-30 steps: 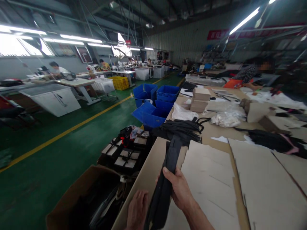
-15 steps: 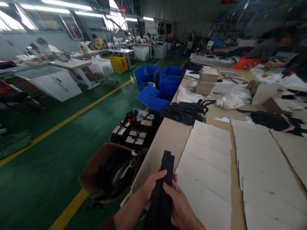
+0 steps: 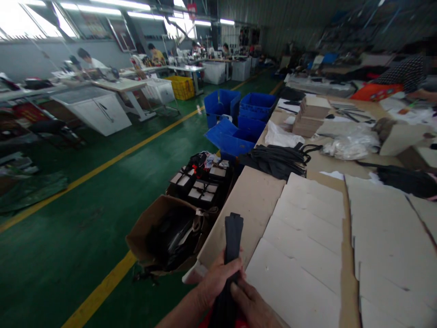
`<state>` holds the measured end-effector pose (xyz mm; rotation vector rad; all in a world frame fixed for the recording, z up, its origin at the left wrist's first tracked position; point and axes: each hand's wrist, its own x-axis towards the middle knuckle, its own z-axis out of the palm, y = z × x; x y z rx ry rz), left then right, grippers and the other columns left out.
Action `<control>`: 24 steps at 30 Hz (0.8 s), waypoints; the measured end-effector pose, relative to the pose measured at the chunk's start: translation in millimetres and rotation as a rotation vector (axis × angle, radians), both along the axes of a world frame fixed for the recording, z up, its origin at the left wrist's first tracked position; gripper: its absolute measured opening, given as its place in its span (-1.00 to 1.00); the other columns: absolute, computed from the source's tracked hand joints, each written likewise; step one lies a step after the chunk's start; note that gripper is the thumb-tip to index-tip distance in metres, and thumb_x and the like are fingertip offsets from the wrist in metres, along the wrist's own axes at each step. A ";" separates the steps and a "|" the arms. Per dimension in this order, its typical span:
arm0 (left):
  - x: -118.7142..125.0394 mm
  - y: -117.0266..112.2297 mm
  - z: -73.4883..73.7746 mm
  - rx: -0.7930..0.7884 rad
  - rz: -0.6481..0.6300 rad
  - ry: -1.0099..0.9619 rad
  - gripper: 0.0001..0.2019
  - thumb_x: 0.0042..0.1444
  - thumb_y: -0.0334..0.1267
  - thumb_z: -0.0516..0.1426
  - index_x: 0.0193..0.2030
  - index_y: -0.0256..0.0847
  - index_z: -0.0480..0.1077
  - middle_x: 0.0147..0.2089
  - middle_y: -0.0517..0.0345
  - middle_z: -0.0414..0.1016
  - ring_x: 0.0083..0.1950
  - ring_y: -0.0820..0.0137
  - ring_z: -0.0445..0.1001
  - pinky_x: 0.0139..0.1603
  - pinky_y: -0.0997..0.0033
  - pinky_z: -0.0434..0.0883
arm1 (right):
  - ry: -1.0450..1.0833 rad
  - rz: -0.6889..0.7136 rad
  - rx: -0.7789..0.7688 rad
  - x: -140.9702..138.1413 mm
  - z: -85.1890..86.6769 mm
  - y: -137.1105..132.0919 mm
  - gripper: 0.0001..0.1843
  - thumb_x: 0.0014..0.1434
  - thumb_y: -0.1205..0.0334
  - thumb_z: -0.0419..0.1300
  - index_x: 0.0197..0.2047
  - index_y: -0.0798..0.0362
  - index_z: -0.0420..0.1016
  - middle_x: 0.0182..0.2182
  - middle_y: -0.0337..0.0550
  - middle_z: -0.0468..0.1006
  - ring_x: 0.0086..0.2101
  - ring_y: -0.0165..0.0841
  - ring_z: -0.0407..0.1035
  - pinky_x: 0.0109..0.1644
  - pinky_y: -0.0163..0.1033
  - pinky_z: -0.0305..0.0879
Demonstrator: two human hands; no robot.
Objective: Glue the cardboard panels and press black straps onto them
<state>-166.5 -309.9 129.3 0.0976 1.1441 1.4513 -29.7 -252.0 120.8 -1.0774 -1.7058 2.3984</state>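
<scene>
Your left hand [image 3: 214,279] and right hand [image 3: 251,298] both had fingers [image 3: 232,268] clamped on black strips [image 3: 234,234] (ends slightly fanned!) near the desk [image 3: 241,198].

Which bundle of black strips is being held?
The neat, narrow bundle at bottom centre, between the left hand and right hand; the looser bundle lies untouched on the table.

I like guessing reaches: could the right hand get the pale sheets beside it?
Probably yes: the right hand is near the pale sheets, with nothing visibly between, though it may need to release the black strips.
</scene>
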 end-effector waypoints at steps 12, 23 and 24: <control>15.0 -1.9 26.7 -0.092 -0.511 0.151 -0.50 -0.12 -0.06 0.29 -0.05 -0.24 0.34 -0.57 0.37 0.28 -0.61 0.55 0.23 -0.56 0.52 0.16 | 0.242 -0.030 0.453 -9.3 76.5 104.1 -0.42 0.32 -0.21 0.06 0.23 -0.05 0.43 0.14 -0.03 0.48 0.18 -0.10 0.28 0.30 0.08 0.12; 40.0 6.4 21.6 -0.084 -0.648 0.098 -0.61 -0.13 -0.14 0.28 -0.16 -0.25 0.38 -0.64 0.39 0.26 -0.66 0.55 0.16 -0.60 0.53 0.13 | 0.251 0.116 0.588 14.5 67.3 95.6 -0.50 0.41 -0.10 -0.07 0.19 -0.06 0.48 0.15 -0.08 0.47 0.19 -0.16 0.29 0.34 0.11 0.09; 41.3 8.0 22.6 -0.098 -0.636 0.066 -0.62 -0.14 -0.12 0.29 -0.19 -0.24 0.37 -0.64 0.41 0.23 -0.66 0.57 0.14 -0.61 0.53 0.12 | 0.262 0.033 0.607 15.4 67.0 94.8 -0.50 0.42 -0.09 -0.07 0.22 -0.06 0.45 0.18 -0.08 0.45 0.20 -0.16 0.28 0.35 0.11 0.08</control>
